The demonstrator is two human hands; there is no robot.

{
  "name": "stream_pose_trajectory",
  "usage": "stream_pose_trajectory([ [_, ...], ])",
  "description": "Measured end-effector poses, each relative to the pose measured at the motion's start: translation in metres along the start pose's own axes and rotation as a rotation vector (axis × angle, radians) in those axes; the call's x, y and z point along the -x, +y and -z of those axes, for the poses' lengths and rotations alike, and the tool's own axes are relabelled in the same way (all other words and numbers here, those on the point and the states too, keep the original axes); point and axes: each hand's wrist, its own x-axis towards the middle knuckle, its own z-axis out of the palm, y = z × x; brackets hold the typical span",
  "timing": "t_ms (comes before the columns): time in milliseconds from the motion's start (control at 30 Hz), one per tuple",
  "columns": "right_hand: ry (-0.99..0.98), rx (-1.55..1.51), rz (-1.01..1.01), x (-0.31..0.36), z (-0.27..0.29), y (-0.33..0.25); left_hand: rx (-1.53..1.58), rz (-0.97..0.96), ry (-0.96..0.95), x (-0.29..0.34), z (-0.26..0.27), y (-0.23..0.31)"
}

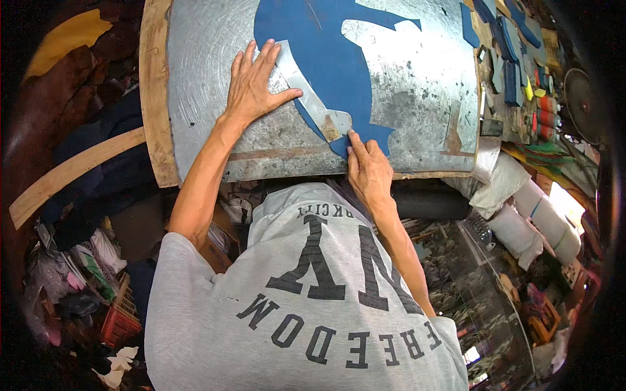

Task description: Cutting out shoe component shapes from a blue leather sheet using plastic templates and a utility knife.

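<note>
In the head view, the left hand (254,94) reaches far forward, fingers spread and thumb stretched sideways onto a grey metal template (306,94). The right hand (370,163) sits nearer the body at the template's lower end, index finger pointing forward, other fingers curled; its own fingers hide whether it pinches anything. The template lies on a blue sheet (345,72) upon a metal-topped table (424,91). Blue pieces (512,58) and thread spools (546,117) crowd the right side; a wooden strip (75,173) juts out left.
</note>
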Motion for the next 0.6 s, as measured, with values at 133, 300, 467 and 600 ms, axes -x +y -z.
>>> stream_pose_trajectory([
  [133, 0.006, -0.002, -0.002, -0.0002, -0.0009, -0.0016, -0.018, 0.017, -0.009, 0.0001, 0.0017, 0.0004],
  [300, -0.013, -0.002, 0.008, -0.0003, 0.0034, -0.0038, 0.001, 0.042, 0.002, 0.0001, -0.0050, 0.0016],
  [467, -0.019, 0.029, 0.012, 0.0008, 0.0051, -0.0040, 0.012, 0.030, -0.003, -0.0016, -0.0061, 0.0005],
  [600, -0.034, 0.021, 0.014, -0.0010, 0.0062, -0.0047, 0.022, 0.036, -0.002, -0.0005, -0.0057, -0.0023],
])
